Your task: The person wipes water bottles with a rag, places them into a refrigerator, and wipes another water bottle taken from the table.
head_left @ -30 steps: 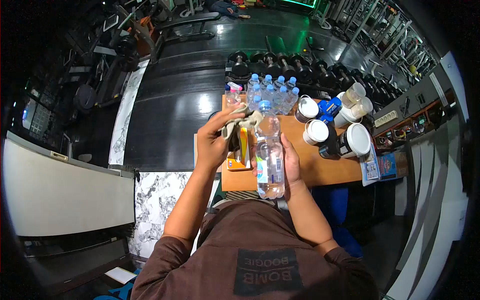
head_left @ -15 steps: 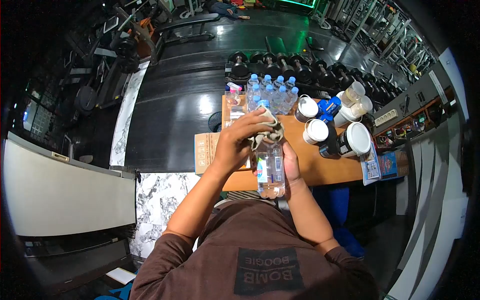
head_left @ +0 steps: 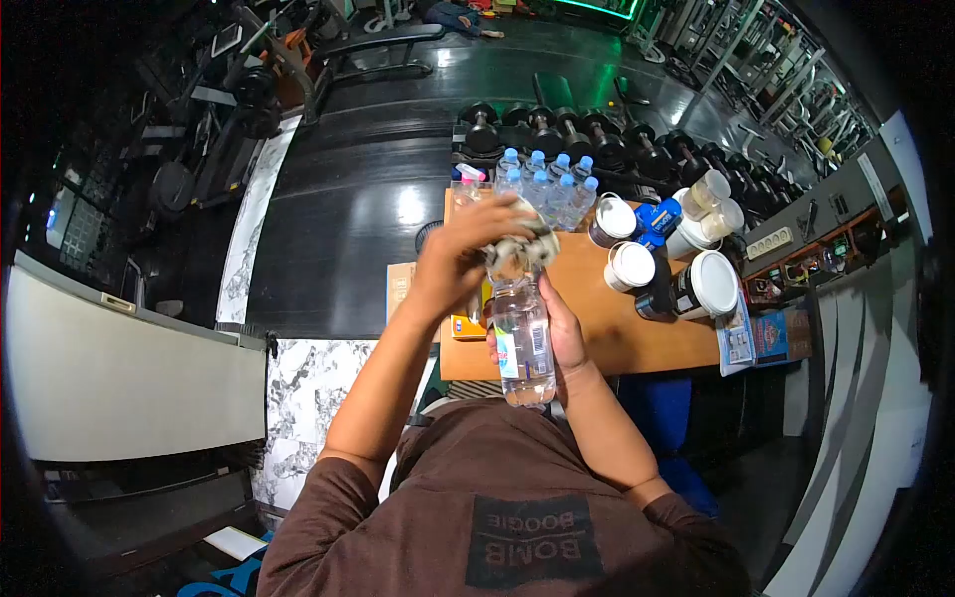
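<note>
A clear plastic water bottle (head_left: 522, 343) stands nearly upright in front of my chest, its label facing me. My right hand (head_left: 565, 330) is wrapped round its middle from behind and the right side. Bunched in my left hand (head_left: 450, 261) is a light, patterned cloth (head_left: 529, 247), pressed over the bottle's neck and shoulder. Motion blurs the left fingers and the cloth. The bottle's cap is hidden behind them. Just beyond my hands, a group of similar bottles with blue caps (head_left: 559, 181) stands on the wooden table (head_left: 587, 298).
White-lidded tubs (head_left: 713, 283) and a blue package (head_left: 657, 221) occupy the table's right side. A cardboard box (head_left: 399, 284) is by its left edge, with a small yellow box (head_left: 468, 327) near my left wrist. A dumbbell rack (head_left: 602, 139) lies behind the table.
The bottle has shifted slightly left and nearer to me. My left hand and the cloth have moved a little left, and the blue cap that showed above the cloth is now covered.
</note>
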The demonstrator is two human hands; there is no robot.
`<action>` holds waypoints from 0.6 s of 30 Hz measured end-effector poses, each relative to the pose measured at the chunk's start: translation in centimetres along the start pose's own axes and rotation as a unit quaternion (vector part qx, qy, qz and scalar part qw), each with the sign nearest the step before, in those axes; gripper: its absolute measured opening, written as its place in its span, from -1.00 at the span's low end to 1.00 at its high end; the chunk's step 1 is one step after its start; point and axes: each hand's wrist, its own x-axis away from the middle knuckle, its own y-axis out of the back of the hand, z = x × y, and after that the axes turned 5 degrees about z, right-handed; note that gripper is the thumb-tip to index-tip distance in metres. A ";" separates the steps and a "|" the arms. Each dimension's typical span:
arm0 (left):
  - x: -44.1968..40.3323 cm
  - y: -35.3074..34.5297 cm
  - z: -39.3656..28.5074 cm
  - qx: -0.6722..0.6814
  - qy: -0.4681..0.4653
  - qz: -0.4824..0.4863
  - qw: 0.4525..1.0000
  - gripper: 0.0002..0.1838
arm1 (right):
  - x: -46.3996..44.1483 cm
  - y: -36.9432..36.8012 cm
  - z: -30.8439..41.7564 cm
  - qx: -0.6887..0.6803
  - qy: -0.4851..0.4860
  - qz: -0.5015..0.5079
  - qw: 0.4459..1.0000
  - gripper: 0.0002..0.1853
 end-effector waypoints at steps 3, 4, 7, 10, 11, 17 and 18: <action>0.7 -1.0 -1.2 -0.002 -0.004 0.016 1.000 -0.66 | -0.1 1.3 -0.4 -0.011 0.026 0.004 1.000 -0.23; 1.0 -0.8 -1.3 -0.001 -0.003 0.016 1.000 -0.66 | 0.0 1.4 -0.1 -0.007 0.027 0.010 1.000 -0.23; 1.9 0.2 -1.3 0.029 -0.002 0.061 0.998 -0.71 | 0.0 1.2 -0.2 -0.002 0.044 -0.005 0.999 -0.23; 2.0 1.2 -1.1 0.166 0.070 -0.002 0.984 -0.60 | -0.2 0.6 0.0 -0.017 0.020 0.009 1.000 -0.21; 2.0 1.4 -0.4 0.198 0.074 -0.047 0.976 -0.57 | -0.3 0.5 0.0 -0.016 0.021 0.010 1.000 -0.21; 0.6 0.6 0.0 0.012 0.045 -0.002 0.999 -0.50 | -0.7 -0.3 -0.1 0.025 0.007 -0.013 1.000 -0.26; 0.8 0.1 -0.3 -0.036 0.031 0.016 0.999 -0.52 | -0.8 -0.1 0.0 0.026 0.007 -0.012 1.000 -0.26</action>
